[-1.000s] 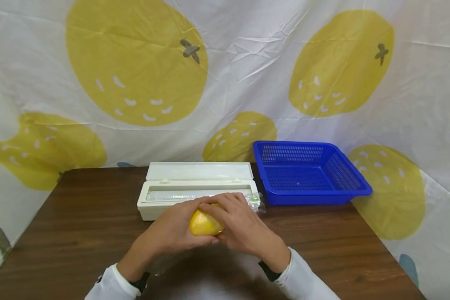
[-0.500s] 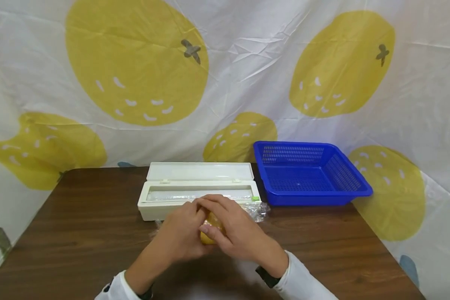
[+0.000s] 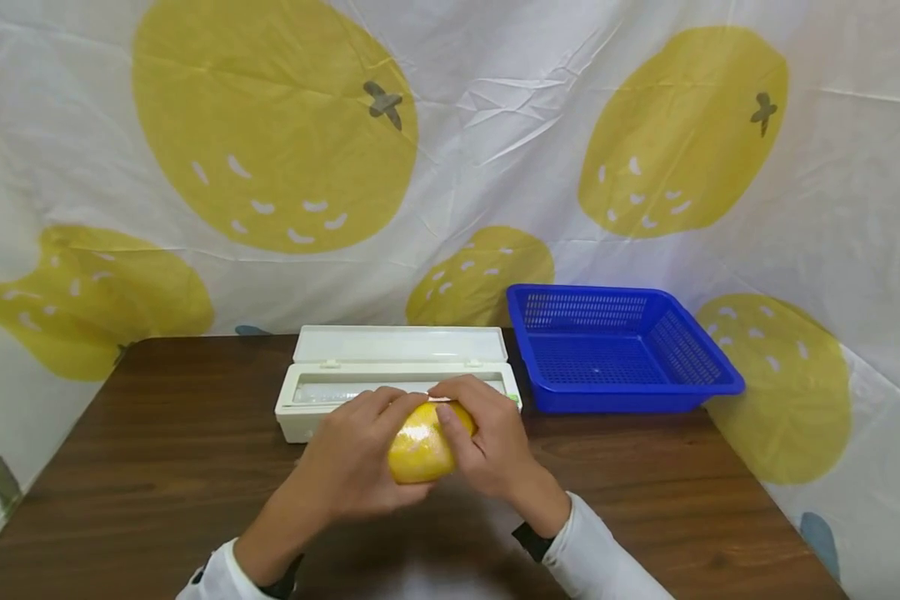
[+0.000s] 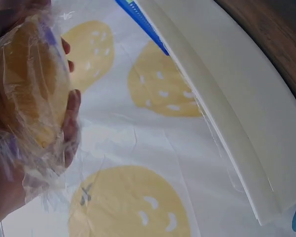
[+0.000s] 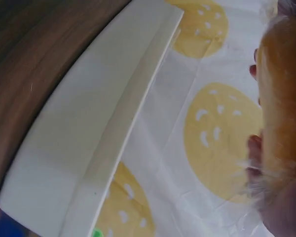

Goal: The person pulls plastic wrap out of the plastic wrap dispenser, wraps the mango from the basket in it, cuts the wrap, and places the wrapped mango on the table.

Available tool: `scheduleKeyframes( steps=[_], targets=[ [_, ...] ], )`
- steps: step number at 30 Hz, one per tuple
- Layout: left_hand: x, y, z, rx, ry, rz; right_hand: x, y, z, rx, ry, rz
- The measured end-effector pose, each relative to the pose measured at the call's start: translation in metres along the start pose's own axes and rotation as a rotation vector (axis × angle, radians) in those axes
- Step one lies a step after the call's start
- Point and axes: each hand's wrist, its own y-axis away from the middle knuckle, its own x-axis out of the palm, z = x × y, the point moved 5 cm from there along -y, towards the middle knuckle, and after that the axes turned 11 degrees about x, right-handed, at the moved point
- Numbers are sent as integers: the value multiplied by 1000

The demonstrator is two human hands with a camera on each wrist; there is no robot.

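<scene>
A yellow fruit (image 3: 422,450), long and rounded like a mango, is held between both hands above the table in the head view. Clear cling film (image 4: 44,170) covers it, bunched and loose at one end in the left wrist view. My left hand (image 3: 354,460) grips the fruit from the left, fingers over its far side. From the right, my right hand (image 3: 495,442) holds it with the thumb on top. Just beyond the hands stands a white cling film dispenser (image 3: 300,425), its lid (image 3: 401,343) raised and a film roll (image 3: 337,392) inside.
A blue plastic basket (image 3: 607,398) stands at the back right, beside the dispenser. The brown wooden table (image 3: 165,467) reaches back to a white cloth (image 3: 487,192) printed with yellow fruit.
The fruit has turned in the hands and shows more of its yellow side. Loose film that stuck out beside the right hand is no longer visible there. Dispenser and basket stay put.
</scene>
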Motion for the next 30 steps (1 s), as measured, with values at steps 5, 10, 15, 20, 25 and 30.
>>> scheduleKeyframes(
  steps=[5,10,15,20,25,30],
  targets=[
    [-5,-3,-2,5,26,-33,-7,-1,-5,30,-278,-104],
    [-5,-3,-2,8,54,-52,-3,3,-15,185,-499,-129],
    [-2,-2,-3,-14,58,-85,8,9,-24,469,-874,-122],
    [4,-2,-5,-42,62,-113,21,14,-27,774,-1289,-81],
    [10,-1,-9,-64,64,-115,23,16,-26,937,-1417,-85],
    [14,-1,-9,-79,90,-97,21,16,-29,969,-1364,-117]
  ],
)
